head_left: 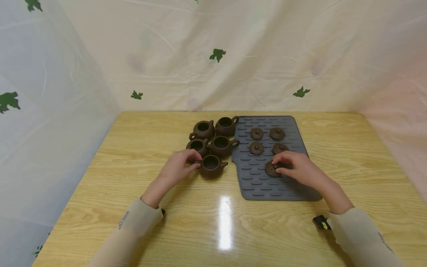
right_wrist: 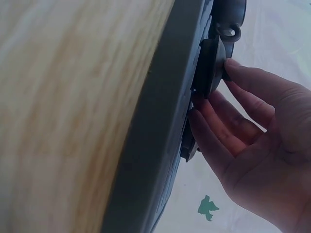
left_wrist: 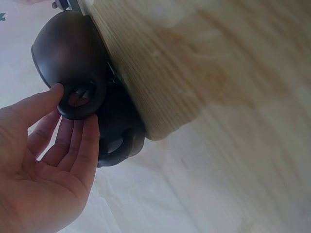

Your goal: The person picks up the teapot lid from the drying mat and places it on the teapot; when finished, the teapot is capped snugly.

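Note:
My left hand [head_left: 176, 167] pinches the loop handle of the nearest dark brown teapot [head_left: 211, 167], which stands lidless on the table. In the left wrist view the thumb [left_wrist: 52, 95] lies against the handle, with fingers on its other side. On the grey mat, my right hand [head_left: 298, 168] holds the knob of the nearest brown lid [head_left: 271, 170] between thumb and fingers. The right wrist view has this lid [right_wrist: 210, 68] edge-on, at the mat's surface. Several more lidless teapots [head_left: 221, 145] cluster behind the gripped one. Further lids [head_left: 256, 148] lie knob-up on the mat beyond the right hand.
The grey ridged mat [head_left: 260, 185] lies right of the teapots, its left edge close against them. Both rest on a wooden table [head_left: 140, 144]. A pale curtain with green leaf shapes [head_left: 186, 66] hangs behind the table and at its sides.

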### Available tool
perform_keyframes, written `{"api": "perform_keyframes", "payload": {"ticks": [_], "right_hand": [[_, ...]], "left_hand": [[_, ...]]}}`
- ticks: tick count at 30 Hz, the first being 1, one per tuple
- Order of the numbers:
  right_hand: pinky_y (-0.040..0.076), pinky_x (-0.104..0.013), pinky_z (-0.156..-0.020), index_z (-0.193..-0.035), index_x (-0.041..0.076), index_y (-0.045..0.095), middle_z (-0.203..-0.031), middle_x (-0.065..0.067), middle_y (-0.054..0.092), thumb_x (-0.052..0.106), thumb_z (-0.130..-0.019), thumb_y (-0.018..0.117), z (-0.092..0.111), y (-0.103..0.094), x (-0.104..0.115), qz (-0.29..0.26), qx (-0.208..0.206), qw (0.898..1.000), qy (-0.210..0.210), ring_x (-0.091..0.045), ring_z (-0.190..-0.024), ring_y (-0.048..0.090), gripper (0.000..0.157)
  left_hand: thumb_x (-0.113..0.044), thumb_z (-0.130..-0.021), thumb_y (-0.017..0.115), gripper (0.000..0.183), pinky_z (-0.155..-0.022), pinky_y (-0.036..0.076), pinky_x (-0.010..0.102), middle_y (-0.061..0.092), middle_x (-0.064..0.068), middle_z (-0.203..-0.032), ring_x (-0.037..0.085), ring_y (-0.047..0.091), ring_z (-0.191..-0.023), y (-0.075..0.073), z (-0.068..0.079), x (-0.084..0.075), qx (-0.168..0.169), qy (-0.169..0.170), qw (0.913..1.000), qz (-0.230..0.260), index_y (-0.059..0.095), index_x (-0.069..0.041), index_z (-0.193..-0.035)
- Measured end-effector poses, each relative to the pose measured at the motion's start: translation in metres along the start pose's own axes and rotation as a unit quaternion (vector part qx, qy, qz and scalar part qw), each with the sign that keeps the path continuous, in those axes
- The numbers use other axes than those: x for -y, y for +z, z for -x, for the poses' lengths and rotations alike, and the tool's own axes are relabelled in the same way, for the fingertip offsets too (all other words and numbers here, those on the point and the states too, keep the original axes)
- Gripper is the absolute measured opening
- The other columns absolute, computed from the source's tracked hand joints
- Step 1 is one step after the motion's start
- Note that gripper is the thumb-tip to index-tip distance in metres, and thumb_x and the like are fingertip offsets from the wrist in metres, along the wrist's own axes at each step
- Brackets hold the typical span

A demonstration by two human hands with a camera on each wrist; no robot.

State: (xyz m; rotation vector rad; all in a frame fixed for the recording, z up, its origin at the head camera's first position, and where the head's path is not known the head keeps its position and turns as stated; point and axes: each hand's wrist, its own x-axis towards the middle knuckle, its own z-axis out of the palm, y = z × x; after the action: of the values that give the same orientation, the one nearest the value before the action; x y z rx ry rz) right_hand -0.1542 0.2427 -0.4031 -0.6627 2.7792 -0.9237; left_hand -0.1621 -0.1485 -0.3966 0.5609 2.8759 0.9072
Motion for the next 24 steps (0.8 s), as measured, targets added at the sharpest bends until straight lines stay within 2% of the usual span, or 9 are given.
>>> {"api": "perform_keyframes", "payload": {"ticks": [11, 24], "right_hand": [[0.055, -0.054, -0.092, -0.106, 0.010, 0.070, -0.119, -0.014, 0.069, 0.010, -0.090, 0.073, -0.0002, 0.0005, -0.0008, -0.001, -0.003, 1.000, 0.000, -0.033, -0.107, 0.064, 0.016], [0.058, -0.050, -0.090, -0.105, 0.009, 0.070, -0.119, -0.015, 0.068, 0.008, -0.090, 0.072, -0.0005, 0.0008, 0.0015, -0.008, 0.001, 1.000, 0.001, -0.035, -0.109, 0.065, 0.015]], "left_hand": [[-0.013, -0.092, 0.072, 0.014, -0.090, 0.059, 0.038, 0.073, 0.007, -0.107, 0.022, 0.071, -0.100, -0.0008, 0.0006, -0.0020, 0.000, -0.003, 1.0000, 0.000, 0.070, -0.011, -0.106], [-0.013, -0.092, 0.072, 0.014, -0.090, 0.059, 0.038, 0.073, 0.007, -0.107, 0.022, 0.071, -0.100, -0.0002, 0.0007, -0.0013, 0.001, -0.005, 1.0000, 0.003, 0.070, -0.011, -0.106]]}}
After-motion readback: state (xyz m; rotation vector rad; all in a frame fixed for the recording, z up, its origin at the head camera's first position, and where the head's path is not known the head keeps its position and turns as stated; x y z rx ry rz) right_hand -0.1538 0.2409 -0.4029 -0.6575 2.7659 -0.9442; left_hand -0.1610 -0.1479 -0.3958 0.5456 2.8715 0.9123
